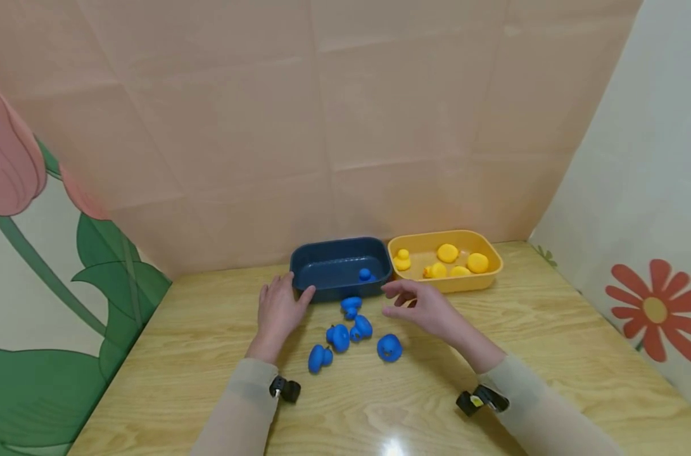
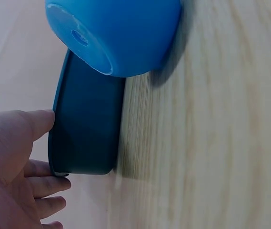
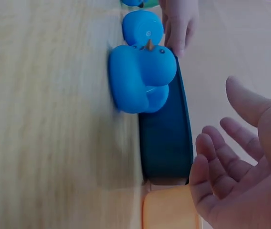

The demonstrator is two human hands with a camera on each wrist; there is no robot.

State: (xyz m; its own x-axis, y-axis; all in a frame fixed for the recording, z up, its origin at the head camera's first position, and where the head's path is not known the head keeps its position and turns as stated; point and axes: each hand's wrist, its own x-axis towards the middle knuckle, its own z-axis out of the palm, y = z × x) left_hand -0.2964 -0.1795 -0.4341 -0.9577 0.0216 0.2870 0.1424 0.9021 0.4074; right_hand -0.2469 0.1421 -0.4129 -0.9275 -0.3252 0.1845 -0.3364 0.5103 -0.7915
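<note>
A dark blue tray [image 1: 334, 292] holds one blue duck [image 1: 365, 274]. Beside it on the right, a yellow tray [image 1: 465, 284] holds several yellow ducks [image 1: 448, 253]. Several blue ducks [image 1: 338, 337] lie loose on the wooden table in front of the blue tray. My left hand [image 1: 288, 292] rests flat on the table, its thumb [image 2: 40, 121] against the blue tray's wall [image 2: 85, 133]. My right hand [image 1: 396, 301] hovers above the table near the trays' junction, fingers relaxed and holding nothing. In the right wrist view a blue duck [image 3: 140, 78] sits against the tray [image 3: 166, 138].
Pink paper walls stand behind the trays, with flower-printed panels at the left and right. The table edge [image 1: 636, 342] runs along the right panel. A blue duck's flat base [image 2: 116, 33] fills the top of the left wrist view.
</note>
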